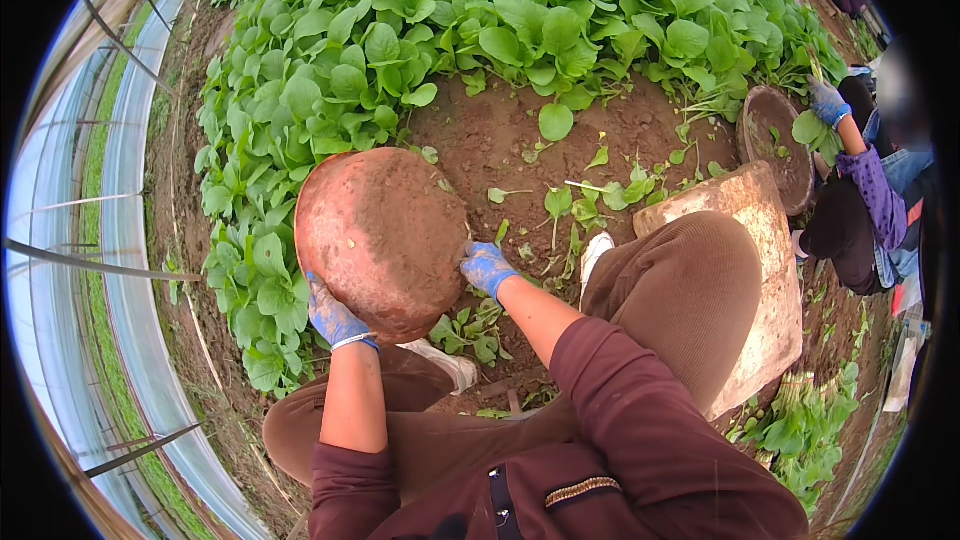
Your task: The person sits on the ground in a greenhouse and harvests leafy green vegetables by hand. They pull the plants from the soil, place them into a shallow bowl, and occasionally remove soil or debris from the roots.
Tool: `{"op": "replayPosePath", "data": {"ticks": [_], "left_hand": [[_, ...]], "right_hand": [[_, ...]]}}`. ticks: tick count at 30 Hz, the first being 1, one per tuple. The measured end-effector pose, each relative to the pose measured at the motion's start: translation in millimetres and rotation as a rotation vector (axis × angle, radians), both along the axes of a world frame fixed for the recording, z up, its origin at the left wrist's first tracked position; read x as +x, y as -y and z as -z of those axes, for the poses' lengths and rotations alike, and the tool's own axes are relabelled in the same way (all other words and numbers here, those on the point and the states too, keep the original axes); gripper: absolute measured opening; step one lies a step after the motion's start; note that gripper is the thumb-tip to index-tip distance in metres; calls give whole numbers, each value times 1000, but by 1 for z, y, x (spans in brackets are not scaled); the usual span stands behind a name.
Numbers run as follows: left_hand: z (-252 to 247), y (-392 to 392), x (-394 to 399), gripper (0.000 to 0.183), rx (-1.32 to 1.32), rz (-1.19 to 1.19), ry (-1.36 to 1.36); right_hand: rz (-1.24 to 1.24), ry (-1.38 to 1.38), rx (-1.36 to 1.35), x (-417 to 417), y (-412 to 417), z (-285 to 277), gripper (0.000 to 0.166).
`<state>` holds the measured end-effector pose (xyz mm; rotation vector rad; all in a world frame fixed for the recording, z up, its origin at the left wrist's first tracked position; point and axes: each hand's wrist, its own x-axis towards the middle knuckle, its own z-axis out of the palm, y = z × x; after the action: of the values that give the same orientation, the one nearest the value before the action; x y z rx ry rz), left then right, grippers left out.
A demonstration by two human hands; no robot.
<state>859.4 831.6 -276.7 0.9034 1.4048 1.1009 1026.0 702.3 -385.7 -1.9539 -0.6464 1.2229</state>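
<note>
A muddy red basin [352, 217] is tilted up before me with its soil-caked underside showing; what is inside it is hidden. My left hand [337, 315], in a dirty blue glove, grips its near left rim. On the right side, my right hand [487, 267], gloved likewise, grasps the edge of the basin. Dense leafy green plants [352, 82] grow right up against the basin's far left side. Loose leaves [559, 202] lie scattered on the brown soil [495, 127] to its right, and a few more leaves [472, 334] lie below it by my shoe.
A pale, worn board or slab [772, 300] lies beside my right knee. Beyond it, a co-worker's gloved hand [829, 101] holds greens over a brown basin [772, 142]. Bundled greens [806, 420] lie at lower right. Plastic sheeting and poles [135, 150] line the left.
</note>
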Motion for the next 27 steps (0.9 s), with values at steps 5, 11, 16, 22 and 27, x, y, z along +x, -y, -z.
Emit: {"op": "replayPosePath", "data": {"ticks": [5, 11, 16, 22, 27], "left_hand": [[-5, 2, 2, 53, -4, -1, -53], [-5, 5, 6, 54, 17, -51, -54], [0, 8, 4, 53, 45, -5, -8], [-1, 18, 10, 44, 113, 81, 8], [-3, 28, 16, 43, 139, 82, 31]], "right_hand": [[-47, 18, 29, -6, 2, 1, 24], [-27, -9, 127, -15, 5, -9, 26], [-14, 9, 114, -21, 6, -31, 25], [20, -58, 116, -21, 14, -33, 24], [216, -323, 105, -25, 16, -25, 21]]}}
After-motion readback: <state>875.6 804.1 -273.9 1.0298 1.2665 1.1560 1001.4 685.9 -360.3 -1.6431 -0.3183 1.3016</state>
